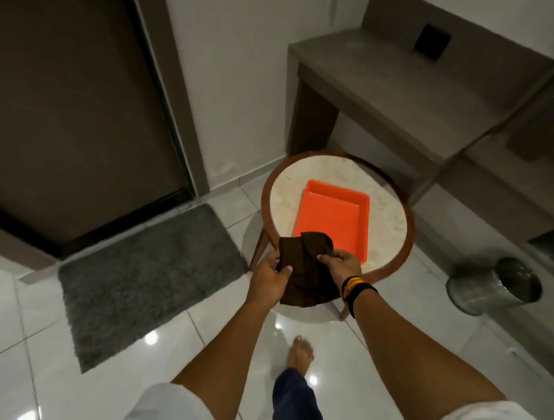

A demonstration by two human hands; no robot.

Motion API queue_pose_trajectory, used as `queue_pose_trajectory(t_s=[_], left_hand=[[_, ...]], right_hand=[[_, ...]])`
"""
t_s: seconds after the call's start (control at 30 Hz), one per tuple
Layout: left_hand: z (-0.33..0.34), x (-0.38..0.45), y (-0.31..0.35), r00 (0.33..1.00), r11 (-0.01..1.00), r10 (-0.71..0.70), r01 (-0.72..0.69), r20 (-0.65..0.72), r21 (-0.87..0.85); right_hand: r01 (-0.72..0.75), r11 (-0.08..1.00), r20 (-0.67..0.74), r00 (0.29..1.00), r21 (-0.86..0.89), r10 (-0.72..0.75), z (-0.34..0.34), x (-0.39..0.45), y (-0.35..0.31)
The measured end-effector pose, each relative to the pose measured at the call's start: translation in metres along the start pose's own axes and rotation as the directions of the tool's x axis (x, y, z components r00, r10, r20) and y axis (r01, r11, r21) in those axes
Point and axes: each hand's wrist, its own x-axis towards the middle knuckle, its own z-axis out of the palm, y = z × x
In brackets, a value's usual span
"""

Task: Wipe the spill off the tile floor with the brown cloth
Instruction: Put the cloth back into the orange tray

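You are holding the bunched dark brown cloth [305, 267] in both hands, left hand [268, 280] and right hand [341, 264], each grip closed on it, above the round marble-topped counter [391, 220]. No spill is showing on the glossy white tile floor [202, 342]; barefoot, you are risking a slip.

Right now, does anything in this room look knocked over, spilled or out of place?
Yes: the metal bin at right lies tipped on its side on the tile floor, its opening facing up and right. No spill shows on the tiles. Both hands hold the brown cloth above the round table.
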Motion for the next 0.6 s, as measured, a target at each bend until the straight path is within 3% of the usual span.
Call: queue_pose_trajectory(t_s=[0.17,0.4,0.6], left_hand=[[0.071,0.104,0.045,0.994,0.993,-0.110,0.110,-0.021,0.032],[0.113,0.191,0.077,0.993,0.983,-0.111,0.115,-0.036,0.146],[0.118,0.202,0.070,0.999,0.916,-0.039,0.030,0.015,0.399]], right_hand=[[-0.041,0.999,-0.008,0.999,-0.027,0.041,-0.035,0.126,-0.029],[-0.098,0.995,0.024,0.995,-0.010,0.099,-0.038,0.232,-0.052],[-0.123,0.985,0.112,0.984,-0.122,0.136,-0.035,0.257,-0.028]])
